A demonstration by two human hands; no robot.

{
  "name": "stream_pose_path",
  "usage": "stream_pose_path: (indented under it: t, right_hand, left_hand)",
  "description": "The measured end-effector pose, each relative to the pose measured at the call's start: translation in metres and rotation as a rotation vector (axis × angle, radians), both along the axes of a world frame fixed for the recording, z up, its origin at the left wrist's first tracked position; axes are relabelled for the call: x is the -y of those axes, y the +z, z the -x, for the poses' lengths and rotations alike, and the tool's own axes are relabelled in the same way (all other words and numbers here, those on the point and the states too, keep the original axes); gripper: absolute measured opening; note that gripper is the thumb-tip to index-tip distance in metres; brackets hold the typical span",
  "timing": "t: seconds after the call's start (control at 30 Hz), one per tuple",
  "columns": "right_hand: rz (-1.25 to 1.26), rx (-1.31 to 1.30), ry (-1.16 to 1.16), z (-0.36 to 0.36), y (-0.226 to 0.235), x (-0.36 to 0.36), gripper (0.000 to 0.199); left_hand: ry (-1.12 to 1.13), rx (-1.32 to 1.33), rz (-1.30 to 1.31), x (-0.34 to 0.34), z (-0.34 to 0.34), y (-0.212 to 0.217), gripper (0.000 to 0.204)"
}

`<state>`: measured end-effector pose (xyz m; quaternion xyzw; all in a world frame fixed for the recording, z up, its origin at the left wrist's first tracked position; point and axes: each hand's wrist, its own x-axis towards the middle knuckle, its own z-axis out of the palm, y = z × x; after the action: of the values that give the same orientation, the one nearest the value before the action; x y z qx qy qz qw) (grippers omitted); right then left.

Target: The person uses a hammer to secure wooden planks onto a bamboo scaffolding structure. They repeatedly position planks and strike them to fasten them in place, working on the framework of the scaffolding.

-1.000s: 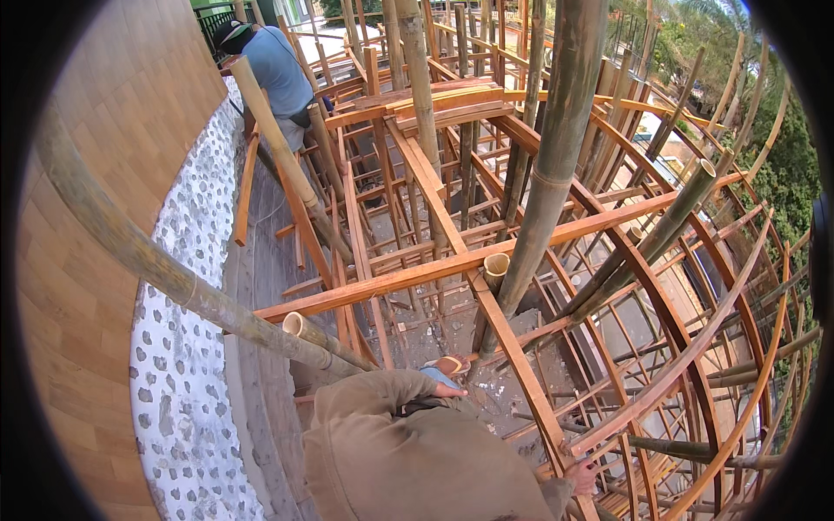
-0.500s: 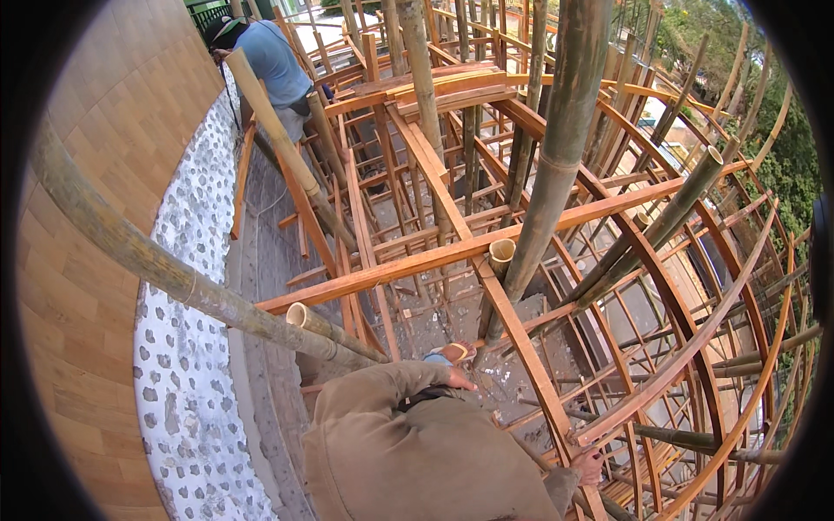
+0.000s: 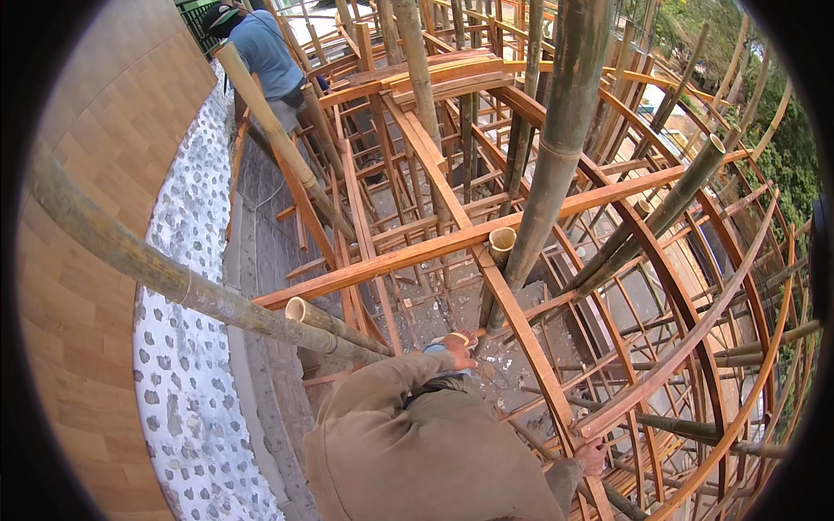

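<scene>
Head view, looking down through a bamboo and timber scaffold frame. At the far left stands a tan wood-panelled wall (image 3: 95, 260), and beside it a strip of white pebbled paving (image 3: 187, 382) runs along the frame's left edge. A long grey-green bamboo pole (image 3: 174, 278) slants across both, its lower end meeting a short cut bamboo stub (image 3: 300, 310) near an orange timber beam (image 3: 417, 252).

At the upper left, another person in a blue shirt (image 3: 261, 48) stands among the frame next to a pale leaning pole (image 3: 269, 122).

Low in the middle, the brown sleeve leads up to the left hand (image 3: 459, 352), whose grip is pressed around a small pale-and-blue object; what that object is cannot be told. It sits just below the hollow cut end of a bamboo post (image 3: 502, 239), beside the tall green bamboo trunk (image 3: 565, 130).

Further right, the right hand (image 3: 593, 456) has its grip wrapped around a slanted orange rail (image 3: 539, 365) at the frame's lower edge.
</scene>
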<state>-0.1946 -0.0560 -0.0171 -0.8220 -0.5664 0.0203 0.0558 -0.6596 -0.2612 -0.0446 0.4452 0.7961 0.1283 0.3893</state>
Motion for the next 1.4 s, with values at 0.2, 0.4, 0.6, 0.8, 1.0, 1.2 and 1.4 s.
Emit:
stream_pose_path:
  t: [0.2, 0.4, 0.6, 0.8, 1.0, 1.2, 1.4]
  right_hand:
    - [-0.042, 0.005, 0.001, -0.001, -0.004, 0.001, 0.055]
    - [-0.135, 0.037, 0.002, 0.0, -0.008, 0.001, 0.046]
    - [-0.197, 0.036, 0.025, 0.0, -0.007, 0.003, 0.044]
    - [-0.117, 0.011, -0.022, 0.001, -0.006, 0.0, 0.041]
    - [-0.217, -0.002, -0.004, 0.002, -0.006, 0.004, 0.039]
    - [-0.162, 0.005, -0.013, 0.008, 0.003, 0.004, 0.039]
    - [-0.119, -0.026, -0.041, 0.008, 0.005, 0.004, 0.041]
  left_hand:
    - [-0.164, 0.257, 0.318, -0.003, -0.007, 0.03, 0.064]
    - [-0.248, 0.21, 0.15, -0.018, -0.014, 0.024, 0.041]
    - [0.184, -0.004, -0.166, -0.023, -0.021, -0.016, 0.03]
    - [0.098, -0.01, -0.13, -0.007, -0.017, -0.016, 0.031]
    - [0.114, -0.125, -0.257, -0.02, -0.01, -0.007, 0.029]
    - [0.316, 0.113, -0.085, -0.034, 0.01, -0.014, 0.027]
    - [0.093, 0.004, -0.124, -0.025, -0.002, -0.021, 0.029]
